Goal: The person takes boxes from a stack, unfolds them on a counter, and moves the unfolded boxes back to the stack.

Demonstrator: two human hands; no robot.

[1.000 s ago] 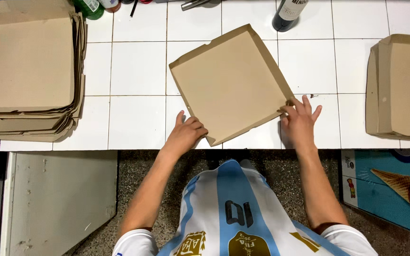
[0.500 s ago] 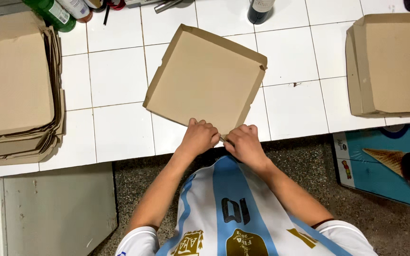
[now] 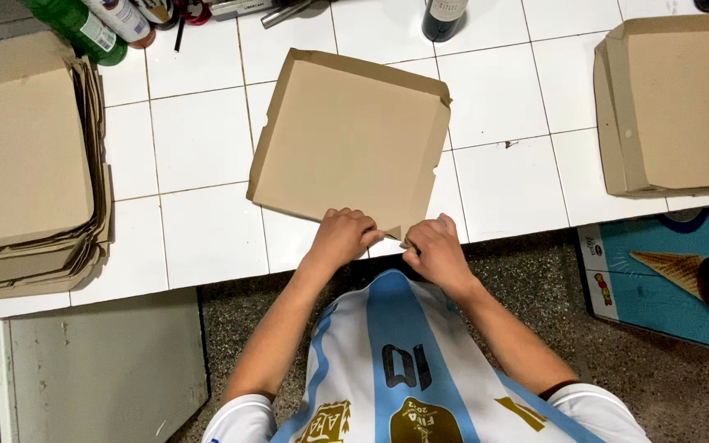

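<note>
A flat brown cardboard pizza box with raised side flaps lies on the white tiled counter. My left hand and my right hand meet at the box's near corner. Both pinch the cardboard there, where a small flap is folded up. The fingers of both hands are curled over the near edge.
A stack of several folded boxes sits at the left end of the counter, another box stack at the right. Bottles and a dark bottle stand along the back. A freezer lid with an ice-cream picture is lower right.
The box has turned and slid toward the middle of the counter. My hands came together from its two sides to the near corner and now grip it.
</note>
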